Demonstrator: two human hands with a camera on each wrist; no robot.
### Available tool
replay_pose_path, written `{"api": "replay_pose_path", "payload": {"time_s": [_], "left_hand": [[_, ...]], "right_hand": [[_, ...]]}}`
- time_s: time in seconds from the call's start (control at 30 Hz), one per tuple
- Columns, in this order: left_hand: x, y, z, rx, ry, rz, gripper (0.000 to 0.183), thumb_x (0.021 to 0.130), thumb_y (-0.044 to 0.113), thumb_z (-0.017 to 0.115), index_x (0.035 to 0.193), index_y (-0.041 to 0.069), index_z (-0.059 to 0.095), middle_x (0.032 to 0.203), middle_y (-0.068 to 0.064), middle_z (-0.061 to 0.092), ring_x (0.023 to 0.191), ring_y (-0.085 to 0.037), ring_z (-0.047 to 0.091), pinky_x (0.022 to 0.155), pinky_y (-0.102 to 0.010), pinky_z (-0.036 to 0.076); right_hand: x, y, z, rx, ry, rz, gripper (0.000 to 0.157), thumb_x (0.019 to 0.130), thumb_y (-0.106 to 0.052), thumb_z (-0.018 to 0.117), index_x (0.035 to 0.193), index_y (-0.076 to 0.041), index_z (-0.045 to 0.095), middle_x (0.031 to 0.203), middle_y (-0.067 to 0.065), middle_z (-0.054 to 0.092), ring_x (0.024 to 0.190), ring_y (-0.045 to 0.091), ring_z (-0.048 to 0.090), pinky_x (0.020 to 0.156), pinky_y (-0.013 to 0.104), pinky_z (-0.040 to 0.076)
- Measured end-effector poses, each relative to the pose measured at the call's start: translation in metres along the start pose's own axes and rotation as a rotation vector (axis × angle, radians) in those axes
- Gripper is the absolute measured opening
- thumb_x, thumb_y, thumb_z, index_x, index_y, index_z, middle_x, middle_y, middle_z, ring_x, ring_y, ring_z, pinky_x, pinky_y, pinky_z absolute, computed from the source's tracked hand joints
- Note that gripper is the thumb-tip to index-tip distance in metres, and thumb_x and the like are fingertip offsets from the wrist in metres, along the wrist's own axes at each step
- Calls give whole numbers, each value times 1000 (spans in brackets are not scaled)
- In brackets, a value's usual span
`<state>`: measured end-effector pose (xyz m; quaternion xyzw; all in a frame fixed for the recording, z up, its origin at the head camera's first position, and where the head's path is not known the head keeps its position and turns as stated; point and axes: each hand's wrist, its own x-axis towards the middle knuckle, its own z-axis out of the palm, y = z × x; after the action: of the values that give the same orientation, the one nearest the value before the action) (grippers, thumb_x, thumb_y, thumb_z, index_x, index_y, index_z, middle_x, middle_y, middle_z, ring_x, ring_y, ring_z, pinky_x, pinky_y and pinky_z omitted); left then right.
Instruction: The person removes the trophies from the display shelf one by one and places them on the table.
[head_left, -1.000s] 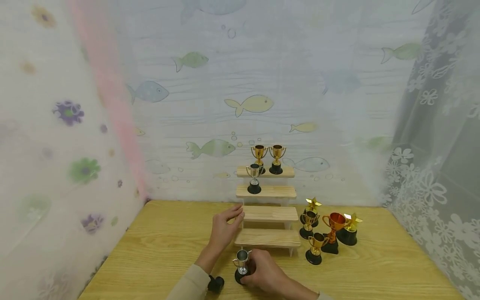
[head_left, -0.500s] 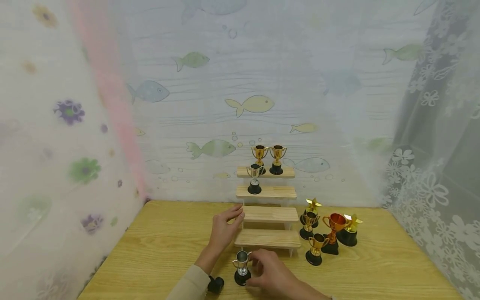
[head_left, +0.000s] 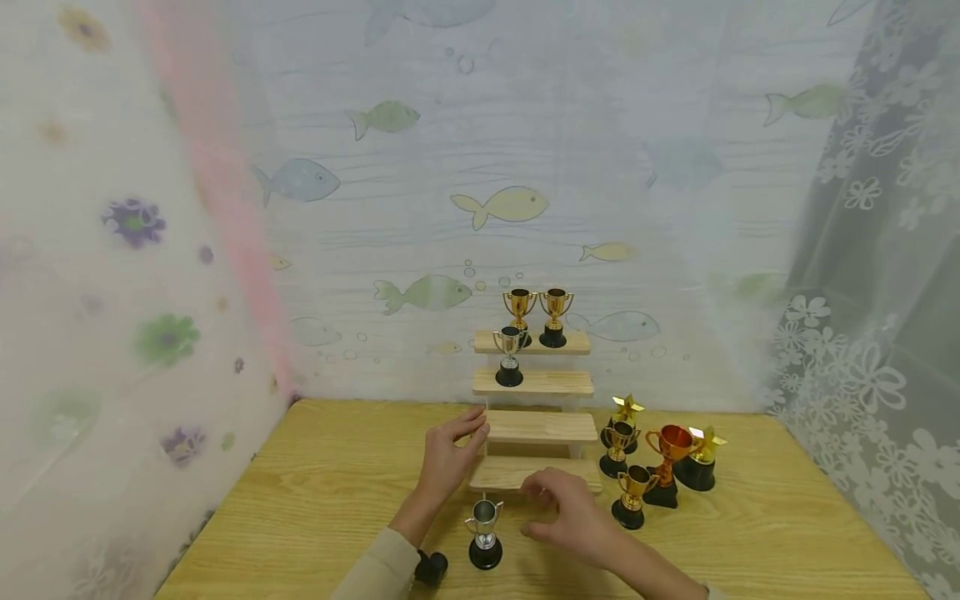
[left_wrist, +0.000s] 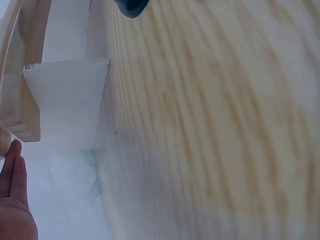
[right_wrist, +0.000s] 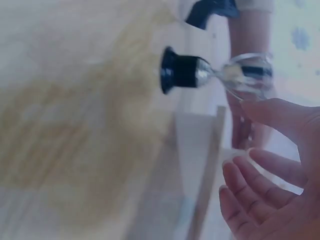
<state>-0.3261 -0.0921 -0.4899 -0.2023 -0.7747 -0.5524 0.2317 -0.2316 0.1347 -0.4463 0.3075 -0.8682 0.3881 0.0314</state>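
Observation:
My left hand [head_left: 446, 454] touches the left end of a tiered wooden display stand [head_left: 536, 427], at its second step from the bottom. In the left wrist view, straight fingers [left_wrist: 19, 180] reach the end of a board. A silver trophy cup [head_left: 486, 529] with a black base stands upright on the table in front of the stand. My right hand [head_left: 573, 517] hovers to the right of this cup, fingers loosely bent and apart from it, holding nothing. In the right wrist view, the silver cup appears blurred beyond the thumb.
Two gold cups [head_left: 555, 317] stand on the top step, and another silver cup [head_left: 509, 354] on the step below. Right of the stand are two gold cups [head_left: 633, 496], a red-orange cup [head_left: 670, 458] and two star trophies [head_left: 703, 458]. A black object [head_left: 431, 568] lies by the left sleeve.
My right hand has let go of the silver trophy cup and moved away to the right and forward. The cup stays upright on the table. My left hand has not moved.

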Motion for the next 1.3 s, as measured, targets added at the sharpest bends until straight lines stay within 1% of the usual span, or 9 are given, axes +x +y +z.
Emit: {"api": "replay_pose_path", "payload": {"time_s": [0.1, 0.2, 0.33, 0.47, 0.7, 0.9, 1.03, 1.2, 1.3], "left_hand": [[0, 0, 0, -3, -6, -1, 25, 98, 12, 72, 115, -5, 76, 130, -19, 68, 122, -32, 65, 96, -47, 55], [0, 1, 0, 3, -8, -13, 25, 98, 13, 72, 115, -4, 76, 130, -17, 68, 122, -31, 65, 96, -47, 55], [0, 1, 0, 7, -11, -31, 25, 98, 14, 72, 116, -3, 76, 131, -13, 69, 123, -28, 65, 97, -45, 55], [-1, 2, 0, -2, -14, -11, 24, 98, 13, 71, 115, -4, 76, 131, -15, 68, 122, -31, 65, 96, -46, 55], [-1, 2, 0, -1, -9, -10, 25, 98, 14, 71, 116, -3, 76, 131, -17, 67, 122, -31, 65, 97, -46, 55], [0, 0, 0, 4, -11, -7, 25, 98, 15, 71, 116, -3, 76, 131, -17, 68, 122, -30, 65, 96, -45, 55], [-1, 1, 0, 3, -13, -15, 25, 98, 15, 71, 116, -3, 76, 131, -16, 68, 122, -29, 65, 96, -45, 55], [-1, 2, -1, -3, -16, -18, 26, 98, 15, 71, 116, -3, 75, 132, -18, 67, 123, -30, 65, 97, -46, 55], [0, 3, -2, 2, -22, -24, 26, 99, 15, 71, 117, -3, 75, 133, -18, 66, 124, -30, 64, 97, -46, 55]], "right_hand": [[2, -2, -8, -13, 4, 45, 40, 83, -21, 88, 114, -4, 70, 103, 4, 67, 87, 20, 61, 73, 33, 53], [5, -3, -14, -23, 12, 78, 42, 86, -24, 85, 118, -4, 68, 106, 6, 67, 89, 20, 60, 75, 36, 53], [10, -2, -20, -48, 54, 66, 40, 87, -23, 84, 119, -4, 68, 106, 8, 67, 90, 20, 61, 76, 37, 53], [13, -3, -25, -67, 102, 55, 36, 87, -20, 83, 117, -5, 70, 107, 9, 68, 90, 21, 62, 77, 39, 54], [25, -4, -33, -57, 169, 86, 36, 89, -17, 81, 120, -3, 69, 111, 7, 68, 98, 25, 65, 84, 48, 56], [35, -3, -36, -73, 205, 128, 39, 89, -17, 81, 124, -5, 69, 119, 9, 68, 104, 26, 63, 87, 46, 54], [40, -3, -36, -97, 222, 123, 42, 91, -20, 80, 128, -6, 67, 123, 9, 66, 108, 27, 62, 90, 47, 53], [47, -4, -37, -71, 248, 134, 50, 91, -20, 80, 135, -5, 63, 127, 11, 62, 115, 31, 59, 94, 51, 52], [53, -7, -38, -49, 261, 157, 55, 91, -20, 79, 139, -4, 59, 130, 14, 60, 119, 33, 58, 98, 53, 51]]}}
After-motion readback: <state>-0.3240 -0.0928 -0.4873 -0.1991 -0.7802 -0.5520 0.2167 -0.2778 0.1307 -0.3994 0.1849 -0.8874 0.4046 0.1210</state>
